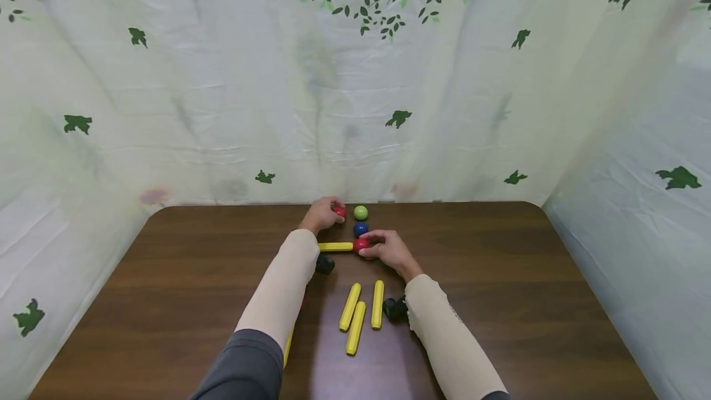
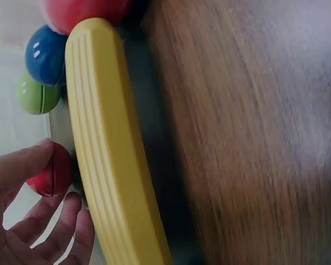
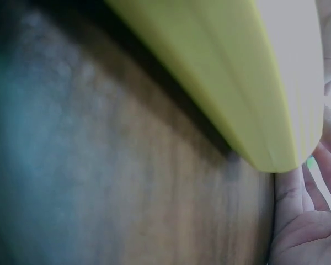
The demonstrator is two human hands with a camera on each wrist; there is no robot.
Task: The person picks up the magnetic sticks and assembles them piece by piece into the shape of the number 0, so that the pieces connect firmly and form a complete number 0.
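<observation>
Near the far table edge, my left hand (image 1: 325, 215) pinches a red ball (image 1: 339, 212) between thumb and fingers; the left wrist view also shows this red ball (image 2: 54, 172) against the thumb. My right hand (image 1: 392, 250) has thumb and fingertips around a second red ball (image 1: 360, 245), at the right end of a yellow stick (image 1: 336, 247) lying crosswise. Behind that ball, a blue ball (image 1: 360, 228) and a green ball (image 1: 360, 213) line up toward the far edge. In the right wrist view, a yellow stick (image 3: 226, 72) covers most of the right hand (image 3: 309, 226).
Several loose yellow sticks (image 1: 378, 305) lie on the brown wooden table (image 1: 489, 276) between the forearms. Another yellow stick (image 1: 288, 349) is partly hidden by the left arm. A pale curtain (image 1: 250, 97) with leaf prints hangs behind the table.
</observation>
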